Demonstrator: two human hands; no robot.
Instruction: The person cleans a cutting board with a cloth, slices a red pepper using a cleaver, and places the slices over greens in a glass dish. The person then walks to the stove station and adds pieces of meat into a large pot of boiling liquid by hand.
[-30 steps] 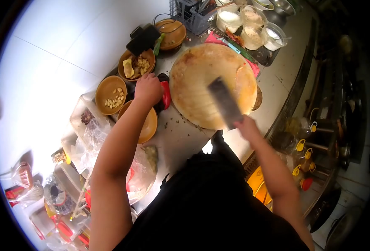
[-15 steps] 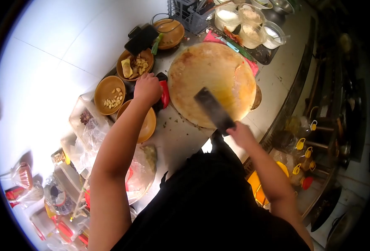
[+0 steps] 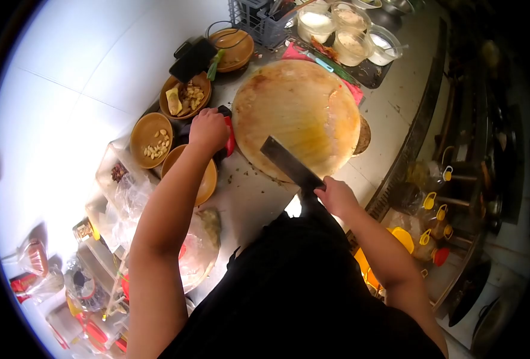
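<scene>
Head view: we had the cleaver (image 3: 290, 163) in the right hand (image 3: 336, 197)'s grip, at the near edge of the round board (image 3: 286, 99) on the worktop (image 3: 250, 197). Left hand (image 3: 210, 129) by a red object (image 3: 229, 140); couldn't tell that grip.

The left arm (image 3: 170, 200), bare along its visible length, rises from the bottom edge left of centre, bends at the elbow in the lower left of the frame, and slants up and rightward along the forearm. The left grip (image 3: 210, 130) sits above and left of the frame's centre, back of the hand upward, fingers curled under so that their tips are hidden. The right arm (image 3: 384, 245), also bare, comes up from the lower right, elbow bent, forearm angled up and leftward. The right grip (image 3: 336, 197) lies just right of centre, fingers closed. Between both arms, the dark-clothed torso (image 3: 289, 287) fills the bottom middle
</scene>
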